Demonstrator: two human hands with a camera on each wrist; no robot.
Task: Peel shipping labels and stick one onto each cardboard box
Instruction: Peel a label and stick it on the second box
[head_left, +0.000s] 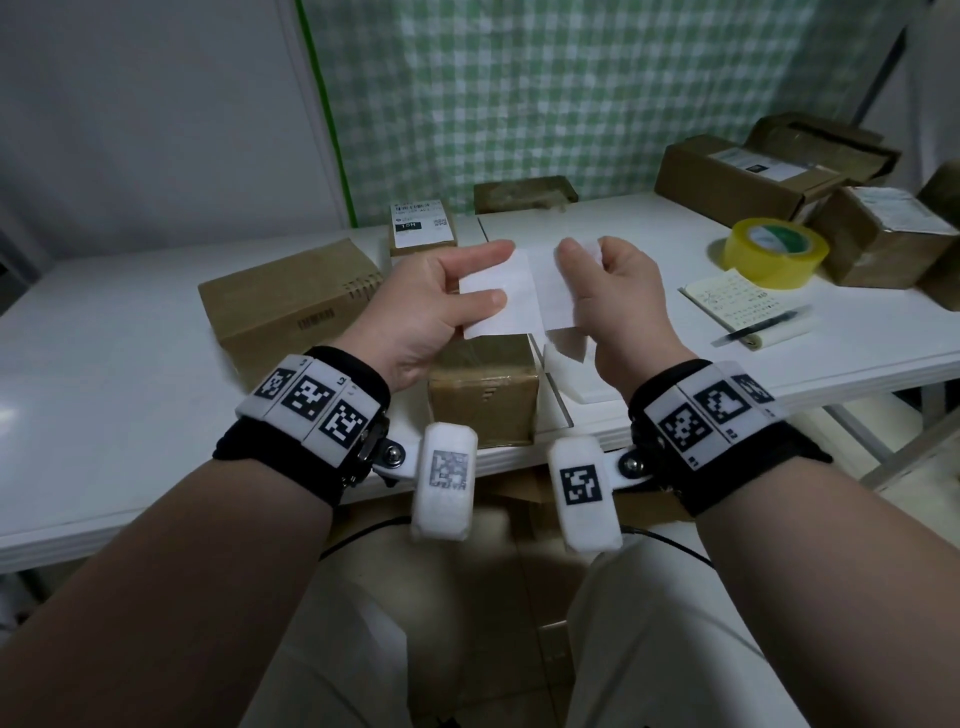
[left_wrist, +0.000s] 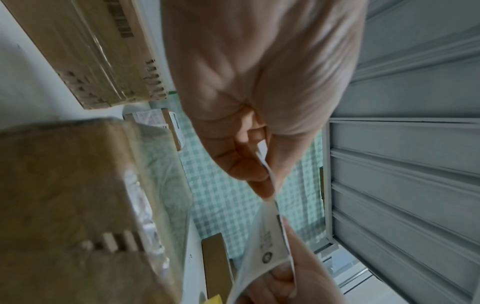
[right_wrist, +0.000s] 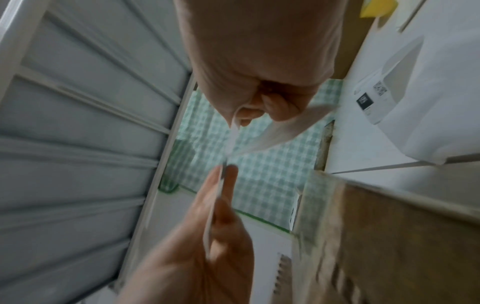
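Both hands hold a white shipping label (head_left: 506, 299) in the air above a small brown cardboard box (head_left: 483, 400) at the table's front edge. My left hand (head_left: 498, 275) pinches the label's left half between thumb and forefinger. My right hand (head_left: 582, 260) pinches its right edge, where two layers curl apart (right_wrist: 272, 131). In the left wrist view the label's printed face (left_wrist: 270, 242) shows between the left fingers (left_wrist: 257, 170) and the right hand (left_wrist: 298, 279). A larger plain box (head_left: 291, 301) lies to the left. Behind it stands a box with a label on top (head_left: 422, 228).
A stack of white label sheets (head_left: 582, 379) lies just right of the small box. Further right are a yellow tape roll (head_left: 769, 252) and a notepad with a pen (head_left: 748, 309). Several labelled boxes (head_left: 737, 171) crowd the back right corner. A flat box (head_left: 524, 192) leans at the back.
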